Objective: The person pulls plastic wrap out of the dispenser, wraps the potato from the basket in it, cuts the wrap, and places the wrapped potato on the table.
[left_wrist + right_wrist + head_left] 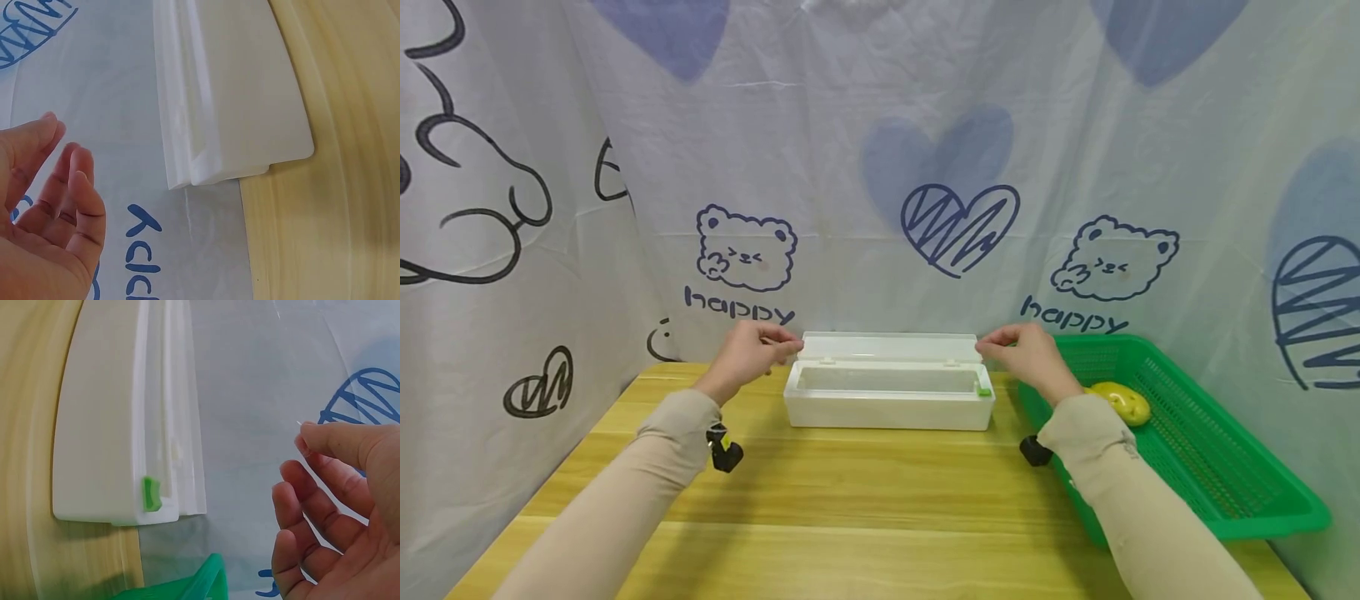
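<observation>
A long white cling film dispenser (889, 410) lies on the table, its lid (889, 347) tilted back and its green slide cutter (151, 494) at the right end. Beside the lid's left corner, my left hand (751, 357) pinches with thumb and forefinger. My right hand (1024, 357) does likewise at the right corner. A tiny clear tip, apparently cling film (299, 423), pokes from the right fingertips. What the left fingertips (50, 122) pinch is nearly invisible, seemingly the same film. In both wrist views the hands appear apart from the dispenser.
A green plastic basket (1262, 505) stands at the right, under and beside my right forearm. In it lies a glossy yellow item (1126, 403), partly hidden by the sleeve. A printed curtain (850, 167) hangs directly behind the wooden table (865, 500) and along its sides.
</observation>
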Demonstrator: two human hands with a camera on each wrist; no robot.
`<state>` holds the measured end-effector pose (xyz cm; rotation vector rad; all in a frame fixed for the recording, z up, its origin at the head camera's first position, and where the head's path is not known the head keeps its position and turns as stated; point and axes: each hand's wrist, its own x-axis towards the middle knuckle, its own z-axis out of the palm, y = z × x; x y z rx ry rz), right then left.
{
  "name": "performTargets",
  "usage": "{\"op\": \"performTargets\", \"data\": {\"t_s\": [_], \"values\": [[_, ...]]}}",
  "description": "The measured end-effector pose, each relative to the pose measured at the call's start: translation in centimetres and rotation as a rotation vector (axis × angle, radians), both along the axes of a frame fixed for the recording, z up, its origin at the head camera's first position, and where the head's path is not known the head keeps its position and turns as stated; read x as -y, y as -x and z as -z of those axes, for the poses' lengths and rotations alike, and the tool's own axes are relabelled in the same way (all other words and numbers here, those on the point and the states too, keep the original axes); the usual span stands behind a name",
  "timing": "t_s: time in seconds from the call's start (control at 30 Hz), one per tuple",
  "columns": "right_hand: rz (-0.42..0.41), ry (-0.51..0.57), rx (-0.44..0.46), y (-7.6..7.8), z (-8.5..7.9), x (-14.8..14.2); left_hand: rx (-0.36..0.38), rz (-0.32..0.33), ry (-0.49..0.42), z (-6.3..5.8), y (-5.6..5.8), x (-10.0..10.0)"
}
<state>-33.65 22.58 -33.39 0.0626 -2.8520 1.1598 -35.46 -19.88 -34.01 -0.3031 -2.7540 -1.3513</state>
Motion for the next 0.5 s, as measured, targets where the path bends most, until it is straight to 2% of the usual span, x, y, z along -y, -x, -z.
{"op": "performTargets", "data": {"t_s": [0.3, 0.5], "values": [[0.022, 0.083, 0.052, 0.7, -0.6, 0.3, 0.034, -0.007, -0.032, -0.7, 0.8, -0.3], [0.026, 0.096, 0.054, 0.9, -1.1, 0.4, 0.037, -0.002, -0.031, -1.4, 0.8, -0.4]]}}
